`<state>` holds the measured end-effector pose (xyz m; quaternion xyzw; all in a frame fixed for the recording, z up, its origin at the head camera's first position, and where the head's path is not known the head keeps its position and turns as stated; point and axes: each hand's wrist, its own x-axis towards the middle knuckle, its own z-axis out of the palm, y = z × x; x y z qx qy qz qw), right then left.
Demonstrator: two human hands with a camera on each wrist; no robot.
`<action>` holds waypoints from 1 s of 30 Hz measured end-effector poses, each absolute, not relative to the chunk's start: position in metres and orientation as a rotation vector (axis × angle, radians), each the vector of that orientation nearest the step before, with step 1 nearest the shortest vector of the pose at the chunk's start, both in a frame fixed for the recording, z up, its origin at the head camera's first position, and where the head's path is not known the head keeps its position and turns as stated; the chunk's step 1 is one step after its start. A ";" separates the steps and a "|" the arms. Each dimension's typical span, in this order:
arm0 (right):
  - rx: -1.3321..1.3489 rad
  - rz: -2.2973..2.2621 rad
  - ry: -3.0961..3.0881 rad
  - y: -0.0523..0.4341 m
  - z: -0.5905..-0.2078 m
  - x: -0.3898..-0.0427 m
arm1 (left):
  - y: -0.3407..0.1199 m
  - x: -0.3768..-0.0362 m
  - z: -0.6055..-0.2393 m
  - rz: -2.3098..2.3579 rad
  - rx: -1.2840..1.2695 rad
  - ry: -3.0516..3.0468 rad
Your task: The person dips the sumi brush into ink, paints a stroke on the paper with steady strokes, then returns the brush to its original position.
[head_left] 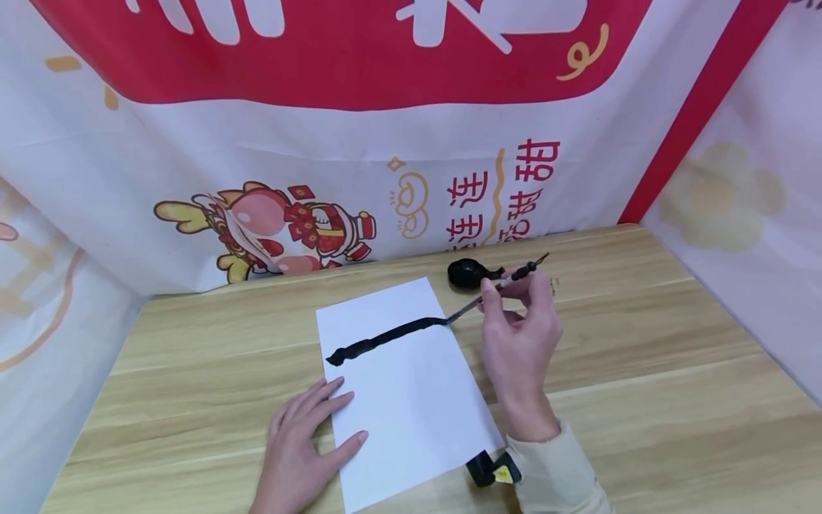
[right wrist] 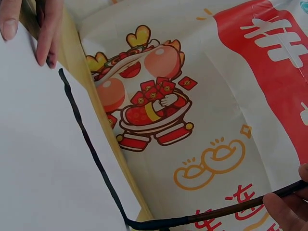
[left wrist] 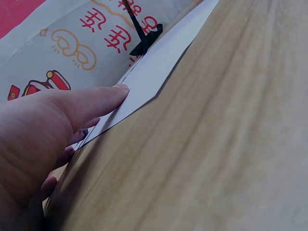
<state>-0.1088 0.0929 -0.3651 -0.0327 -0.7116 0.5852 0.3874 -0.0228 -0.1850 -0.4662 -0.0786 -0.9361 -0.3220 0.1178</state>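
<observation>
A sheet of white paper (head_left: pixel 411 414) lies on the wooden table, with a thick black ink stroke (head_left: pixel 392 334) running across its upper part. My right hand (head_left: pixel 521 343) pinches a slim brush (head_left: pixel 472 303) between thumb and fingers. The brush slants down to the left, its dark tip at the stroke's right end by the paper's edge. In the right wrist view the black bristles (right wrist: pixel 159 224) meet the line. My left hand (head_left: pixel 305 442) rests with spread fingers on the paper's left edge. The left wrist view shows its thumb (left wrist: pixel 103 100) lying on the sheet.
A glossy black rounded object with a narrow neck (head_left: pixel 465 274) stands behind the right hand, near the back edge. A black item with a yellow label (head_left: pixel 504 472) is beside the right sleeve. A printed cloth (head_left: pixel 359 143) hangs along the table's back.
</observation>
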 end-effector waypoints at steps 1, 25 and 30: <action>-0.087 1.489 -1.812 0.093 -0.365 -0.109 | -0.185 -0.023 -0.467 -0.943 -0.231 -2.737; -0.118 1.531 -1.728 0.102 -0.354 -0.107 | -0.186 -0.023 -0.467 -0.938 -0.253 -2.709; -0.086 1.575 -1.721 0.101 -0.353 -0.106 | -0.186 -0.023 -0.468 -0.938 -0.253 -2.705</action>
